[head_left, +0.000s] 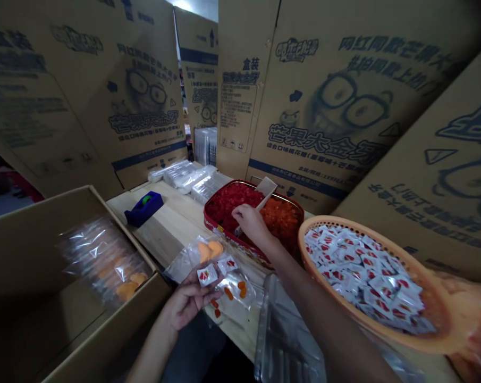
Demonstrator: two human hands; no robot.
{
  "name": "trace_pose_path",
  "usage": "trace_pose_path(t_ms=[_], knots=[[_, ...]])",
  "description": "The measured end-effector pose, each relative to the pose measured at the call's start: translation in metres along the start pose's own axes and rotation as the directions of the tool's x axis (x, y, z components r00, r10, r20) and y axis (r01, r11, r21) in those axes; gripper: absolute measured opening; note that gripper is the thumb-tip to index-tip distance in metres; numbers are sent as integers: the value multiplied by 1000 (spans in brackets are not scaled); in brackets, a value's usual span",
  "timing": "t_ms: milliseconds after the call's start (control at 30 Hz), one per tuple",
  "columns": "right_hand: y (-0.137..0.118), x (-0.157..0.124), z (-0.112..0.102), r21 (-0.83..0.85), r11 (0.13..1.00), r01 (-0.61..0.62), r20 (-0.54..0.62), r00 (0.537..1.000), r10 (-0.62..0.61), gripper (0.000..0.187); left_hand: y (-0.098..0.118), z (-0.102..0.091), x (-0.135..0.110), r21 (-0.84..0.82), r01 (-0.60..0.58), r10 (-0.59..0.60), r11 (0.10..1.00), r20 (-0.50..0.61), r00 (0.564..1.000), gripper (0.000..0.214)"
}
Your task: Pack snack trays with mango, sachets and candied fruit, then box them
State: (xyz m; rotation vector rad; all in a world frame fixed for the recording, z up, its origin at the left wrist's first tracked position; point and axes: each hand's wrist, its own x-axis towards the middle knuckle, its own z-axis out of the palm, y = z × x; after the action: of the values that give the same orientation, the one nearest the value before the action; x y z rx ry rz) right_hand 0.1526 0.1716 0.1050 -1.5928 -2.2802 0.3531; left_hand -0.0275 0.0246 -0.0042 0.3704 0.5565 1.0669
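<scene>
My left hand (188, 303) is closed on a clear plastic tray pack (216, 268) that holds orange moulded pieces, two small white-and-red sachets and a few orange-red candies. My right hand (250, 223) reaches into a red tin (216, 221) and grips the handle of a pale scoop (264, 192). The tin holds dark red bits on its left side and orange bits (282, 218) on its right. The scoop's blade sticks up over the middle of the tin.
An orange basket (435, 340) full of white-and-red sachets sits at the right. A stack of clear trays (284, 340) lies near me. An open carton (65, 298) of filled packs is left. A blue tape dispenser (143, 208), wrapped tray stacks (188, 175) and tall cartons (336, 96) stand behind.
</scene>
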Motion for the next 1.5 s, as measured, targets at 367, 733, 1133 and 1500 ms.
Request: trace_pose_path(t_ms=[367, 733, 1133, 1500], knots=[[-7, 78, 59, -168, 979, -119, 369, 913, 174, 31, 1, 4, -8, -7, 8, -9, 1000, -63, 998, 84], [3, 75, 69, -43, 989, -139, 426, 893, 144, 31, -1, 5, -10, -27, 20, -22, 999, -65, 998, 80], [11, 69, 67, 67, 996, -66, 173, 983, 54, 12, 0, 5, -18, -11, 18, -19, 1000, -65, 998, 79], [6, 15, 27, 153, 987, 38, -75, 997, -27, 17, 6, 8, -13, 28, 6, -6, 1000, 12, 1000, 73]])
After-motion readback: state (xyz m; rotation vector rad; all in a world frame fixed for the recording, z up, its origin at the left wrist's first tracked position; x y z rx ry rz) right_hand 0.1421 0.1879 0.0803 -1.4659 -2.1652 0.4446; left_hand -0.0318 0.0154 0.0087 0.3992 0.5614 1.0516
